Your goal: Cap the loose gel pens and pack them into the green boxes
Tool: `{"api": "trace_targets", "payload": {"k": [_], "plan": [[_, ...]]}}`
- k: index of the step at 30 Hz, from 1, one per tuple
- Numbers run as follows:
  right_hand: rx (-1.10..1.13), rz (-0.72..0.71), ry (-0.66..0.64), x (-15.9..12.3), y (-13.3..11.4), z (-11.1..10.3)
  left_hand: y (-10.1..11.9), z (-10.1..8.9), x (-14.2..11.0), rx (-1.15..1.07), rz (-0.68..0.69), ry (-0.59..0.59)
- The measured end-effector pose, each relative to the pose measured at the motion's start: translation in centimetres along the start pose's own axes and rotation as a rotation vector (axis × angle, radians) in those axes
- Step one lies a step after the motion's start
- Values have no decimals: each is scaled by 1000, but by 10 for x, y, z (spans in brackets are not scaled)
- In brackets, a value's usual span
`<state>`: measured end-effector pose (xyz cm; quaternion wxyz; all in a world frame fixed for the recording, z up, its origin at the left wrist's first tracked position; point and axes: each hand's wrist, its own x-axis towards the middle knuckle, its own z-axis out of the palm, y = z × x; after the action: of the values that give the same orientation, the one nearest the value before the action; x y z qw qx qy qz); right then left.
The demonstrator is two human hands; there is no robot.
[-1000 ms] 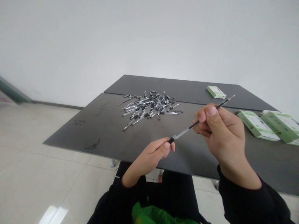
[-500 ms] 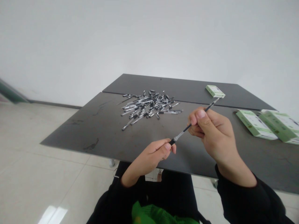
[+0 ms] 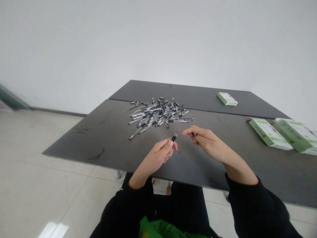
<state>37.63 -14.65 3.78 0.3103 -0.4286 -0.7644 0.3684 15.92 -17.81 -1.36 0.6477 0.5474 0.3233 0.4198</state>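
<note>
My left hand [image 3: 162, 152] is closed round a pen [image 3: 175, 135] with a dark grip, its point slanting up and to the right. Just right of that point is my right hand [image 3: 206, 140], with the index finger reaching toward the pen and the other fingers curled in. A small dark spot shows by its thumb; what it holds, if anything, is too small to name. Beyond both hands lies a loose pile of pens and pen parts [image 3: 158, 114], clear barrels with black pieces.
Two green and white boxes [image 3: 271, 135] lie side by side at the right of the dark table [image 3: 81, 138]. Another green and white box [image 3: 227, 99] lies farther back. A seam crosses the tabletop, and a white wall stands behind it.
The dark refill in my right hand has slid into the pen barrel, and its tip now shows at the grip. My right hand has moved left and down; the left hand has risen slightly.
</note>
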Motion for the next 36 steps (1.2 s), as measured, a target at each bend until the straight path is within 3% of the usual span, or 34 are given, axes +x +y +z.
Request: {"api": "trace_targets", "payload": {"k": [3,7,10,17,27,36], "plan": [[25,-8,-42,12,25,2,-1,-5,7,28,-41,6],[299,32,-13,23,52,11,-8,-11,14,29,-89,29],[466,88,3,24,59,12,-13,-13,15,36,-129,26],[498,149,-2,17,45,7,-14,-14,11,114,-111,-31],[288,6,57,9,27,4,-14,-14,9,259,-139,-63],[382,69,33,9,23,8,-13,-15,9,309,-153,-100]]}}
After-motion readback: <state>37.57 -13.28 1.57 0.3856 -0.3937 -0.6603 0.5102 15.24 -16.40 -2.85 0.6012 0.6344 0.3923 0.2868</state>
